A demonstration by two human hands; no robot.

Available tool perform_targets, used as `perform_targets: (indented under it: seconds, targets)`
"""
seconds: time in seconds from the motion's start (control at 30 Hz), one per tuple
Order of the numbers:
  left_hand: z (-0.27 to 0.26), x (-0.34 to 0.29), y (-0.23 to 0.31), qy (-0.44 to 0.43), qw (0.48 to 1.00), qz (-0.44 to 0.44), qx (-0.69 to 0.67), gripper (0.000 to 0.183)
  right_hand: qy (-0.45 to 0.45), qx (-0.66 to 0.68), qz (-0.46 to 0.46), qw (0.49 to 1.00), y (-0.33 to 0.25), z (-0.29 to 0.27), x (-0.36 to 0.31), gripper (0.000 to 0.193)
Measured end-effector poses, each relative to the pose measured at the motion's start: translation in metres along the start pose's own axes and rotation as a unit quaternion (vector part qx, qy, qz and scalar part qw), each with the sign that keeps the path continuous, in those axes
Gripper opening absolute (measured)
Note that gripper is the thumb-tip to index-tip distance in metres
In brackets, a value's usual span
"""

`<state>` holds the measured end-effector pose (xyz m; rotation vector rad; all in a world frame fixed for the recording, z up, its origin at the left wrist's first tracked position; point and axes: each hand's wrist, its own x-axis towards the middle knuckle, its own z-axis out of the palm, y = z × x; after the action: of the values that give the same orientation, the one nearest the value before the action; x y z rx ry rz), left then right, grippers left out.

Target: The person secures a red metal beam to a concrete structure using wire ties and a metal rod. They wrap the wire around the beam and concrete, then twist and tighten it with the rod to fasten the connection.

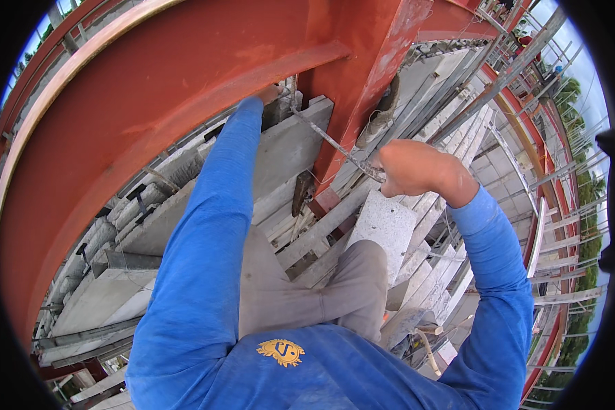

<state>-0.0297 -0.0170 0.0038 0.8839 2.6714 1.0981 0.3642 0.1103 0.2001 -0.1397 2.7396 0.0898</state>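
Observation:
My right hand (417,168) is closed in a fist around the lower end of a thin, bent, grey-crusted metal rod (329,139). From there the rod slants up and left, then turns upward beside the red steel beam. My left arm reaches forward, and my left hand (269,95) is at the beam's lower edge, near the rod's upper end. Its fingers are mostly hidden, so their grip does not show. Below the two hands stands a grey concrete panel (290,145), topped by rough blocks.
A large red steel beam (150,75) curves across the left and joins a red column (362,75). A speckled pale board (383,225) lies by my knee. Planks (434,277) stretch below on the right. Scaffold poles (536,44) and a distant worker (524,42) appear far right.

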Motion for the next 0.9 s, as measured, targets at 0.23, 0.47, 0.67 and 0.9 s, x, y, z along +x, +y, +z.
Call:
perform_targets:
  seconds: [0.23,0.47,0.67,0.9]
  targets:
    - [-0.004,-0.012,0.001,-0.003,0.997,-0.033,-0.069,0.074,-0.066,0.203,0.046,0.976,0.001,-0.043,0.001,0.022]
    - [0.001,-0.014,0.005,0.030,0.999,0.034,0.025,0.072,-0.046,0.150,0.053,0.986,0.029,0.005,0.001,0.020]
    - [0.005,-0.006,-0.015,0.034,0.999,0.010,0.029,0.068,0.002,-0.032,0.042,0.999,0.010,0.000,-0.003,0.026]
    - [0.014,-0.005,-0.012,0.039,0.999,0.016,0.024,0.066,-0.120,0.134,-0.036,0.983,0.026,-0.080,0.017,0.034]
